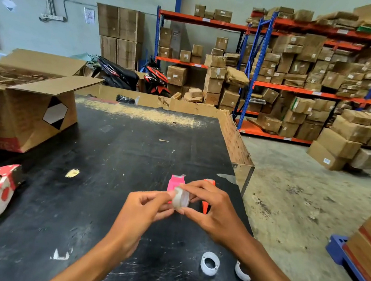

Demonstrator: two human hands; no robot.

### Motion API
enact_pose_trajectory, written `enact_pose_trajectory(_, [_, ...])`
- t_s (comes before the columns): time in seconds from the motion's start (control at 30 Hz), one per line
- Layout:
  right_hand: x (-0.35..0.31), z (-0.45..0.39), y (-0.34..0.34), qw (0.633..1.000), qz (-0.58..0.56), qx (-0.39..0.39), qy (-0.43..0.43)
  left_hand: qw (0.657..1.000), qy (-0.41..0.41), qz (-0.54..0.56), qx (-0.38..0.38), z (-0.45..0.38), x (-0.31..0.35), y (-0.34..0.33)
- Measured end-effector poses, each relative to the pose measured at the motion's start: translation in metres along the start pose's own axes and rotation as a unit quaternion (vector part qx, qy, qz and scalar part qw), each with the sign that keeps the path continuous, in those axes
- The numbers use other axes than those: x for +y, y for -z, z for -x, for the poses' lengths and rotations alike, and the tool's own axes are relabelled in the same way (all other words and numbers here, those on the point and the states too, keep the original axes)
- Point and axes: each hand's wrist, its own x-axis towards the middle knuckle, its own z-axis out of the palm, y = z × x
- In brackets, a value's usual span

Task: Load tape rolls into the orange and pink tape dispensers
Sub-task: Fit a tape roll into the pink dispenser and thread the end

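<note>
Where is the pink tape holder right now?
In the head view the pink tape dispenser lies on the black table, just beyond the person's hands and partly hidden by them. The orange dispenser is right beside it, on its right.

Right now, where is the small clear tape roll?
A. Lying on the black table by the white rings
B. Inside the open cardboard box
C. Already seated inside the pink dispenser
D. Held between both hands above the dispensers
D: the clear tape roll is pinched between the left hand and right hand, in front of the pink dispenser and orange dispenser.
</note>
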Motion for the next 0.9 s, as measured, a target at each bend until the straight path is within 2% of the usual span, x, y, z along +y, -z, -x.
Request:
enact_pose_trajectory(0.07, [0.0,-0.001,-0.003,0.999,0.043,0.001,0.016,0.996,-0.032,-0.081,0.008,0.0,0.0,-0.006])
enact_pose_trajectory(0.17, [0.0,-0.001,-0.009,0.996,0.085,-0.005,0.025,0.978,-0.07,-0.172,0.09,-0.007,-0.002,-0.008])
enact_pose_trajectory(0.23, [0.001,-0.001,-0.011,0.995,0.096,-0.01,0.029,0.965,-0.091,-0.218,0.112,-0.009,-0.003,-0.01])
enact_pose_trajectory(0.4, [0.006,-0.004,-0.013,0.997,0.077,-0.009,0.024,0.964,-0.108,-0.219,0.11,-0.011,-0.006,-0.01])
enact_pose_trajectory(0.57, [0.014,-0.014,-0.011,0.996,-0.033,-0.002,-0.086,0.956,-0.115,-0.248,0.109,-0.024,-0.005,-0.008])
enact_pose_trajectory(0.7, [0.021,-0.031,-0.007,0.987,-0.022,-0.031,-0.156,0.94,-0.133,-0.294,0.108,-0.046,-0.007,-0.003])
enact_pose_trajectory(0.83, [0.026,-0.051,-0.009,0.962,-0.098,-0.006,-0.254,0.917,-0.158,-0.354,0.098,-0.064,-0.016,-0.001])
enact_pose_trajectory(0.9, [0.028,-0.063,-0.011,0.959,-0.088,0.011,-0.268,0.915,-0.156,-0.359,0.095,-0.071,-0.019,-0.002])
